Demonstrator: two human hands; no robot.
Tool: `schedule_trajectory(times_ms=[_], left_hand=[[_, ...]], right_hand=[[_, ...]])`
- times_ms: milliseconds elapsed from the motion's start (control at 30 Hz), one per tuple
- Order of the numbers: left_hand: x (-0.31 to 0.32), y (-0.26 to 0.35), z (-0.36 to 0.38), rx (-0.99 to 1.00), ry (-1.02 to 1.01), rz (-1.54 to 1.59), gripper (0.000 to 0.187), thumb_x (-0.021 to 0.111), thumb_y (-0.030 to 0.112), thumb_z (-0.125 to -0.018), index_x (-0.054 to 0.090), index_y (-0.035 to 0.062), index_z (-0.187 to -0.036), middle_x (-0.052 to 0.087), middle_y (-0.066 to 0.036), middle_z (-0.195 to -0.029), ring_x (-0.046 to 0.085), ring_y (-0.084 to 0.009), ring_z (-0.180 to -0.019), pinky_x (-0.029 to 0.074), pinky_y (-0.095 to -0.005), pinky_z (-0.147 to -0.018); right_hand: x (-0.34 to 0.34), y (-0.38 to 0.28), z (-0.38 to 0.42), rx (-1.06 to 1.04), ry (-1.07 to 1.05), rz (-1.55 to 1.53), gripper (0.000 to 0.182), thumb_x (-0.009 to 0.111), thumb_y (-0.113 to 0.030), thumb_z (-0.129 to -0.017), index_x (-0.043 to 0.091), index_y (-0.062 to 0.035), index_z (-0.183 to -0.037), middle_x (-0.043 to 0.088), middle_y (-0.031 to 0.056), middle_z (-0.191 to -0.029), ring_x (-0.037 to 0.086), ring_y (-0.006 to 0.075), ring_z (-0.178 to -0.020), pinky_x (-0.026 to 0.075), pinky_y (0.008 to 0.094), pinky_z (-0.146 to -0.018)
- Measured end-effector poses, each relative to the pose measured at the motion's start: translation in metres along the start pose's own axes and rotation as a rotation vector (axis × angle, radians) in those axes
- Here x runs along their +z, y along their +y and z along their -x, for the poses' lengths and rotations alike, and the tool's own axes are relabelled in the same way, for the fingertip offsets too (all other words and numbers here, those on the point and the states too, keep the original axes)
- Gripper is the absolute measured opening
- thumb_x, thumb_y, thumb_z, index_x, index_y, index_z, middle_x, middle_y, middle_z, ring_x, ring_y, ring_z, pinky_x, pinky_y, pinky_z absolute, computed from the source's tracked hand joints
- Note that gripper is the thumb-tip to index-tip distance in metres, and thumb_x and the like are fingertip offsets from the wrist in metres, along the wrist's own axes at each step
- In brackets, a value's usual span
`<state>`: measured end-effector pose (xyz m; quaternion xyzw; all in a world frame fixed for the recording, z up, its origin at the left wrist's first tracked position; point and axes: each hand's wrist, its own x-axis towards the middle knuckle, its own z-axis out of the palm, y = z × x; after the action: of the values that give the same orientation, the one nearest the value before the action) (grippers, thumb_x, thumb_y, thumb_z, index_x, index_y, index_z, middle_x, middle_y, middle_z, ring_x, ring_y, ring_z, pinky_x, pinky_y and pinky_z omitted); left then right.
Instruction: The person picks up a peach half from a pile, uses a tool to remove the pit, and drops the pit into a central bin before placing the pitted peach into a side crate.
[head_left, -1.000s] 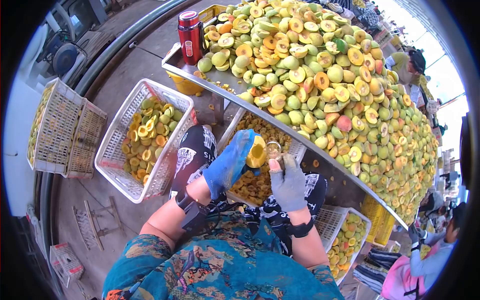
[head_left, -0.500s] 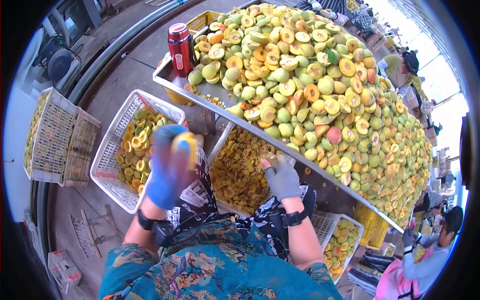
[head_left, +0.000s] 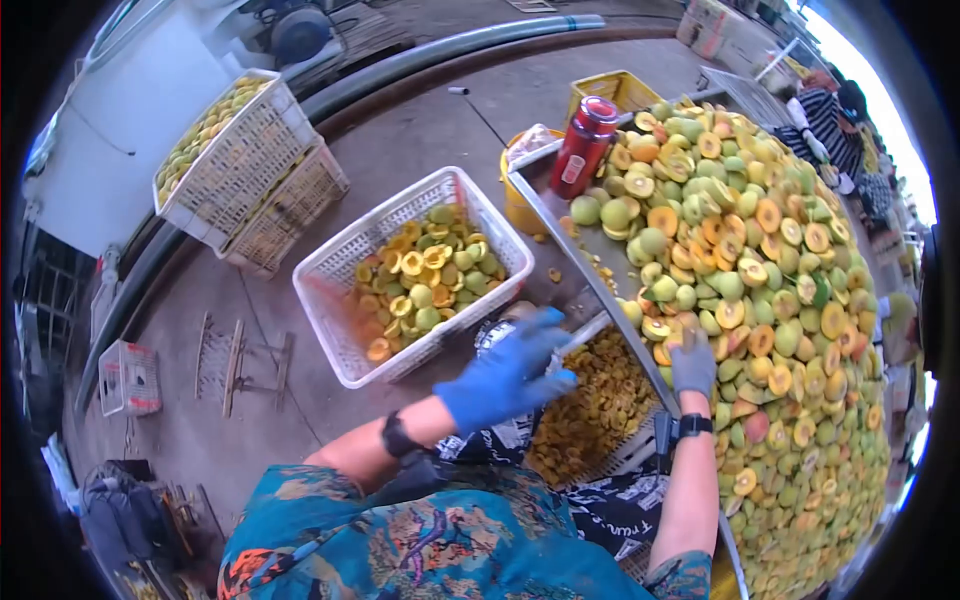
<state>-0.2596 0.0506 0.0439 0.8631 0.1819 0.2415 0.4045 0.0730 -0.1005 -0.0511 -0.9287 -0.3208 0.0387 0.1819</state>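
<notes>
Your left hand (head_left: 510,370) is empty, fingers apart, over your leg (head_left: 497,432). Your right hand (head_left: 692,362) reaches into the halved stone fruit (head_left: 790,335) heaped on the surface (head_left: 610,290); I can't tell whether its fingers grip one. You're likely picking the next half, which calls for a firm pinch. Half a second ago, your left hand held a yellow piece beside the white crate (head_left: 330,320).
</notes>
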Motion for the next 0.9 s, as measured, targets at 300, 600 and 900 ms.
schedule_trajectory(times_ms=[300, 600, 900], left_hand=[[0.071, 0.018, -0.035, -0.668, -0.541, 1.076, 0.058, 0.054, 0.041, -0.098, 0.037, 0.0109, -0.144, 0.056, -0.008, -0.109, 0.059, -0.0150, -0.085, 0.052, -0.0281, -0.071], [0.086, 0.011, -0.023, -0.452, -0.269, 1.509, 0.048, 0.043, 0.045, -0.102, 0.051, 0.0064, -0.129, 0.061, -0.006, -0.108, 0.061, -0.0142, -0.091, 0.052, -0.0284, -0.082], [0.071, 0.055, -0.006, -0.216, -0.157, 1.222, 0.034, 0.054, 0.020, -0.098, 0.050, 0.0020, -0.126, 0.061, -0.012, -0.117, 0.061, -0.0158, -0.095, 0.051, -0.0277, -0.085]], right_hand=[[-0.084, -0.077, 0.113, -0.058, -0.161, -0.563, 0.053, 0.081, -0.022, -0.068, 0.059, -0.0016, -0.111, 0.066, 0.0145, -0.095, 0.064, 0.0296, -0.087, 0.050, 0.0389, -0.080], [-0.078, -0.113, 0.198, -0.068, 0.113, -0.494, 0.028, 0.067, -0.023, -0.090, 0.059, -0.0024, -0.108, 0.065, 0.0100, -0.081, 0.062, 0.0182, -0.060, 0.051, 0.0332, -0.060], [-0.085, -0.139, 0.221, -0.090, 0.019, -0.560, 0.035, 0.066, -0.029, -0.088, 0.053, -0.0030, -0.108, 0.064, 0.0244, -0.082, 0.063, 0.0450, -0.079, 0.050, 0.0504, -0.064]])
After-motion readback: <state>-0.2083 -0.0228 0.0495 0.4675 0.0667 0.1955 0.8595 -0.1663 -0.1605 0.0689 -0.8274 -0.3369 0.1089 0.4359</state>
